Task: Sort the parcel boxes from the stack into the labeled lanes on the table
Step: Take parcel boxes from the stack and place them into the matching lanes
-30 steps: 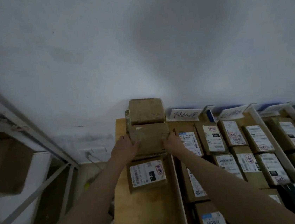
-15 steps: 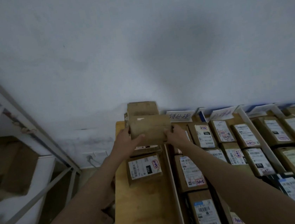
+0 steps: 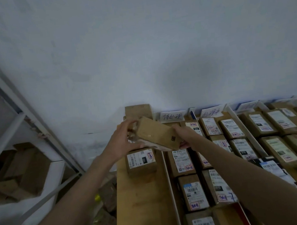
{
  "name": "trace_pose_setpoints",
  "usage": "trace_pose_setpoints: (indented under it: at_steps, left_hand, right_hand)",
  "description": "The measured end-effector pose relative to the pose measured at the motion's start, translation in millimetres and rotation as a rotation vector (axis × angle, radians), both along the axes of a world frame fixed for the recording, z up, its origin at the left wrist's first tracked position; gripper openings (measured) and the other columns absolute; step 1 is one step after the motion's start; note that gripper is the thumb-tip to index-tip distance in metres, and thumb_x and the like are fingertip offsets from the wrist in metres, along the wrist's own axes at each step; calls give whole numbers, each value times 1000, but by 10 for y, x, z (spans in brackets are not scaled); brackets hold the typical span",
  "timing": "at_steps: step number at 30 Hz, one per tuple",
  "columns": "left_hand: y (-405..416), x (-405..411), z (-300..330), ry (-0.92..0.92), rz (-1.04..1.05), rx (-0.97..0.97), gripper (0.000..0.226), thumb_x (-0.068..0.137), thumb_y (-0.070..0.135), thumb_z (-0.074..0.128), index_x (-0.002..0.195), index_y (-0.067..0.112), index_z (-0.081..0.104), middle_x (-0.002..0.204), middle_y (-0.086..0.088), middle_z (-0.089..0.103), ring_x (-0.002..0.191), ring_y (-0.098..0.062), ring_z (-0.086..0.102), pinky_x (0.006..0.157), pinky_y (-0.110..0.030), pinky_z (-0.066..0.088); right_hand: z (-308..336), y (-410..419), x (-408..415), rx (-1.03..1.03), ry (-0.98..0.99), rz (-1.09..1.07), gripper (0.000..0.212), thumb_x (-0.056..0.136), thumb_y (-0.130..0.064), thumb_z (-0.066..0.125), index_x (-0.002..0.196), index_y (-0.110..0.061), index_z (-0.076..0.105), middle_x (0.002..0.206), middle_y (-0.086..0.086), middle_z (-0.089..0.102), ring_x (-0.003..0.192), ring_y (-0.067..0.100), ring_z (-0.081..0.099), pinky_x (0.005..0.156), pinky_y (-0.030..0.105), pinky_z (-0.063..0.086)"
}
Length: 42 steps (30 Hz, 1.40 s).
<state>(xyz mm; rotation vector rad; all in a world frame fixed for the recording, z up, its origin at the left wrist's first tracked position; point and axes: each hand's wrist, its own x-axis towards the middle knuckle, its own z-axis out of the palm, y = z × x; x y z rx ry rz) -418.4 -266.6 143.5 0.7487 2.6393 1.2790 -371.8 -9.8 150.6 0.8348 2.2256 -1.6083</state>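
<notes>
A brown cardboard parcel box (image 3: 155, 132) is held in the air between both hands, tilted with its right end lower. My left hand (image 3: 123, 140) grips its left end and my right hand (image 3: 184, 136) grips its right end. Behind it, a taller box (image 3: 138, 110) of the stack stands against the wall. Below the held box a labeled box (image 3: 141, 161) marked 150 rests on the wooden table (image 3: 143, 205). To the right, lanes headed by handwritten paper signs (image 3: 172, 116) hold several labeled boxes (image 3: 182, 159).
White dividers (image 3: 246, 132) separate the lanes, which fill the right side with parcels. A white metal shelf frame (image 3: 24, 115) with cardboard boxes (image 3: 26, 167) stands at the left. A pale wall rises behind the table. Clutter lies on the floor by the table's left edge.
The box has been lifted off the stack, brought a little toward me and to the right, and tilted. Both hands kept their hold on its ends.
</notes>
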Motion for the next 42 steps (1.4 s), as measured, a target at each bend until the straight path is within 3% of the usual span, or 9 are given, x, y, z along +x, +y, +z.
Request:
trace_pose_setpoints:
  at_steps: [5,11,15,17,23,25,30,33,42]
  left_hand:
    - [76,223,181,-72,-66,-26,81,72,29,86,142,29,44,128,10,54,97,-4,58,68,-12,48]
    - [130,373,315,-209,-19,-138,38,85,46,68,119,36,56,106,11,66,85,-2,65,67,-18,55]
    - [195,381,476,-247,-10,-222,32,92,53,56,116,33,56,92,16,67,84,-2,65,64,-14,47]
    - [251,399,565,-242,-11,-225,40,92,55,54,121,28,60,90,16,69,84,-1,65,66,-15,47]
    - [405,512,706,-191,45,-236,65,90,67,45,132,18,57,105,4,72,100,-17,67,86,-31,53]
    - [476,610,753,-123,79,-231,59,95,62,41,125,15,60,117,3,67,114,-23,61,97,-37,48]
    - [567,754,647,78,104,-483,68,94,66,23,143,22,44,148,-7,46,136,-31,39,108,-49,38]
    - [732,874,592,187,60,-572,58,101,55,27,143,20,44,145,-7,47,131,-29,45,104,-45,42]
    - [1378,1393,488,361,-43,-657,57,103,50,28,145,14,41,146,-8,44,132,-25,45,109,-38,37]
  right_hand:
    - [13,98,344,48,-26,44,57,97,-57,40,116,-6,58,97,14,68,84,25,68,65,31,56]
    - [-11,183,627,209,266,308,73,84,-77,45,133,-23,56,115,-3,68,103,14,65,94,41,53]
    - [163,194,788,351,264,575,47,92,-50,60,130,-23,57,109,-9,70,95,7,66,75,18,50]
    - [216,183,833,391,282,595,44,93,-45,60,129,-20,58,112,-6,70,97,9,67,74,17,50]
    - [344,182,1000,391,280,504,35,99,-42,51,115,-14,65,96,-8,71,93,18,71,86,35,58]
    - [354,204,1067,371,243,436,40,100,-44,47,111,-11,67,95,-5,71,93,21,71,85,35,57]
    - [281,359,1251,290,178,207,51,99,-53,44,109,-9,67,99,2,72,91,14,68,86,32,56]
    - [313,481,1382,298,145,72,56,97,-56,44,108,-6,65,98,3,69,88,16,64,77,29,52]
    - [310,973,1971,236,166,-157,53,99,-52,45,120,-6,62,114,9,67,104,23,65,96,41,53]
